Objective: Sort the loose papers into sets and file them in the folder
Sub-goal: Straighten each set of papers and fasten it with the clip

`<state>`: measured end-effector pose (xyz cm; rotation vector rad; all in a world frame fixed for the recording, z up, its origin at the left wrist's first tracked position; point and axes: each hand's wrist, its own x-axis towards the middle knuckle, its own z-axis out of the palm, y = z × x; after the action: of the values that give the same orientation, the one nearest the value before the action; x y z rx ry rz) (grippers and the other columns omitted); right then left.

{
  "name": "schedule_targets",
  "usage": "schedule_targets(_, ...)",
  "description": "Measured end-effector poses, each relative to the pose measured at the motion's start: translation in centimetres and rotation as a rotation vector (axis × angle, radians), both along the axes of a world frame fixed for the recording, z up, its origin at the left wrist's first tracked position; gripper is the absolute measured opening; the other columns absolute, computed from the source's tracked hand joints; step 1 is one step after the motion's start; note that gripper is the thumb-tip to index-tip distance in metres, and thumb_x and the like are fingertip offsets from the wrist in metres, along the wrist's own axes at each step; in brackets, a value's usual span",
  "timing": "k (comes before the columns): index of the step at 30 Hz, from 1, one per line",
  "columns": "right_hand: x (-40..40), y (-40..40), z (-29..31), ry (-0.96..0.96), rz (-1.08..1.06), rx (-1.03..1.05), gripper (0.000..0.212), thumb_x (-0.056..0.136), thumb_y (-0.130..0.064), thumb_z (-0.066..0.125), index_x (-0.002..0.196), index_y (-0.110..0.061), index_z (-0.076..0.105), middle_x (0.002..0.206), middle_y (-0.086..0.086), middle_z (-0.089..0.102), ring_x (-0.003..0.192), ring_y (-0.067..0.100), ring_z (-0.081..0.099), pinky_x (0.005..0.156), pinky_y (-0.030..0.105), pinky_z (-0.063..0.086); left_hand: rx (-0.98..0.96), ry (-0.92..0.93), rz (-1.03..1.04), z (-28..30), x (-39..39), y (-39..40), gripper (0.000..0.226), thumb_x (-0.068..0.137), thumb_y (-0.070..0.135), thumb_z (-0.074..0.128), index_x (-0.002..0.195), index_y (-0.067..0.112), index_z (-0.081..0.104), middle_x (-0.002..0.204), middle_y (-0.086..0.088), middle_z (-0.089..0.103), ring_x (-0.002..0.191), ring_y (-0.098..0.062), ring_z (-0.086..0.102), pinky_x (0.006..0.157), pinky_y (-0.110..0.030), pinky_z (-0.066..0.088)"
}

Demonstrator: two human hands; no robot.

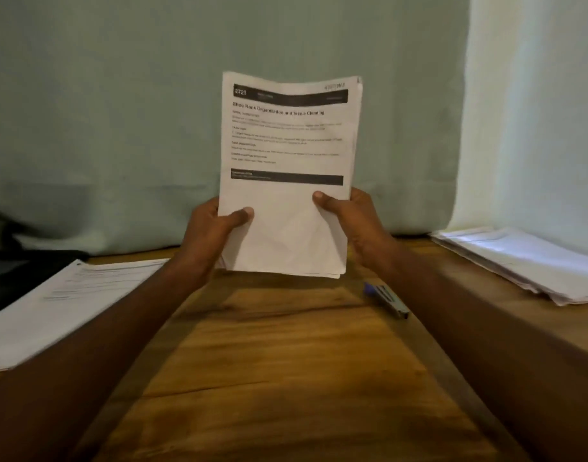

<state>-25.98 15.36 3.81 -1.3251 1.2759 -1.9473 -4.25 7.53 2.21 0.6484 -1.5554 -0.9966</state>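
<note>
I hold a stack of white printed papers (287,161) upright above the wooden table (286,361). The top sheet has black header bars and a printed title. My left hand (212,238) grips the stack's lower left edge, thumb on the front. My right hand (349,218) grips the lower right edge, thumb also on the front. A second pile of papers (62,301) lies flat at the left of the table. A third pile (526,261) lies flat at the right. No folder is clearly recognisable.
A stapler with a blue end (386,300) lies on the table just below my right wrist. A dark object (22,271) sits at the far left edge behind the left pile. A pale green wall (119,111) stands close behind the table.
</note>
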Motion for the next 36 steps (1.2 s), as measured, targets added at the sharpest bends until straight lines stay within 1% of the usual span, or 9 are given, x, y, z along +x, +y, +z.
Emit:
schedule_targets(5,5.5,-3.0,-2.4,0.146,-0.053,-0.004,0.03,0.092,-0.022,0.075,0.12,-0.022,0.067,0.098,-0.015,0.07,0.088,0.001,0.068,0.074,0.018,0.057,-0.017,0.042,0.113,-2.6,3.6,-2.4,0.032,0.097,0.024,0.07,0.129,0.023,0.065,0.105,0.016,0.07,0.097,-0.007,0.068,0.087,-0.029,0.057)
schedule_targets(9,6.1,-3.7,-3.8,0.245,-0.163,0.007,0.035,0.095,-0.024,0.071,0.128,-0.015,0.064,0.098,-0.014,0.067,0.085,-0.001,0.064,0.077,0.019,0.057,0.063,-0.054,0.053,-4.2,3.3,-3.4,0.042,0.093,0.026,0.075,0.132,0.019,0.061,0.104,0.013,0.067,0.089,-0.004,0.065,0.069,-0.018,0.052)
schedule_targets(12,5.4,-3.5,-4.7,0.278,-0.185,0.05,0.045,0.095,-0.031,0.07,0.137,-0.019,0.057,0.117,-0.007,0.065,0.098,0.009,0.063,0.084,0.026,0.053,0.06,-0.115,0.067,-4.5,2.9,-3.8,0.05,0.093,0.031,0.075,0.138,0.017,0.058,0.121,0.005,0.066,0.099,-0.013,0.063,0.08,-0.027,0.052)
schedule_targets(15,5.5,-3.4,-5.4,0.23,-0.118,0.138,0.049,0.095,-0.03,0.071,0.139,-0.018,0.053,0.121,-0.003,0.064,0.102,0.015,0.063,0.087,0.031,0.054,0.07,-0.034,0.054,-4.6,2.6,-3.7,0.042,0.093,0.027,0.075,0.132,0.021,0.06,0.109,0.012,0.068,0.096,-0.009,0.066,0.079,-0.026,0.053)
schedule_targets(19,6.0,-3.4,-5.0,0.224,-0.12,0.087,0.036,0.103,-0.02,0.059,0.138,-0.019,0.055,0.106,-0.016,0.061,0.084,-0.004,0.058,0.065,0.006,0.047,-0.053,0.09,0.128,-3.7,3.1,-2.9,0.026,0.094,0.021,0.073,0.116,0.032,0.065,0.099,0.024,0.068,0.088,0.004,0.07,0.07,-0.013,0.056)
schedule_targets(22,6.4,-3.4,-4.8,0.224,-0.106,0.08,0.029,0.103,-0.021,0.057,0.132,-0.025,0.054,0.103,-0.02,0.061,0.089,-0.002,0.06,0.069,0.008,0.047,-0.073,0.111,0.142,-3.8,3.4,-3.0,0.024,0.092,0.022,0.076,0.109,0.036,0.066,0.101,0.022,0.071,0.094,-0.001,0.072,0.075,-0.016,0.058)
schedule_targets(26,6.8,-3.6,-6.2,0.192,-0.038,0.197,0.044,0.1,-0.03,0.062,0.14,-0.016,0.051,0.113,-0.006,0.06,0.106,0.018,0.061,0.087,0.032,0.051,0.082,0.039,0.114,-4.8,2.8,-3.0,0.037,0.089,0.034,0.078,0.12,0.028,0.058,0.099,0.017,0.065,0.093,-0.009,0.066,0.077,-0.029,0.056)
schedule_targets(32,6.4,-3.3,-5.9,0.198,-0.093,0.093,0.022,0.104,-0.025,0.057,0.126,-0.027,0.056,0.097,-0.023,0.061,0.085,-0.006,0.061,0.064,0.006,0.05,-0.086,0.024,0.195,-3.2,2.4,-2.1,0.038,0.091,0.031,0.077,0.124,0.022,0.06,0.101,0.013,0.067,0.089,0.003,0.067,0.068,-0.012,0.055)
schedule_targets(36,6.9,-3.7,-6.7,0.22,-0.116,0.154,0.025,0.103,-0.025,0.058,0.128,-0.021,0.058,0.107,-0.01,0.066,0.091,-0.001,0.061,0.069,0.015,0.052,-0.033,-0.098,0.241,-3.8,2.3,-2.8,0.048,0.089,0.035,0.078,0.128,0.012,0.062,0.109,0.0,0.069,0.099,-0.015,0.069,0.08,-0.03,0.06)
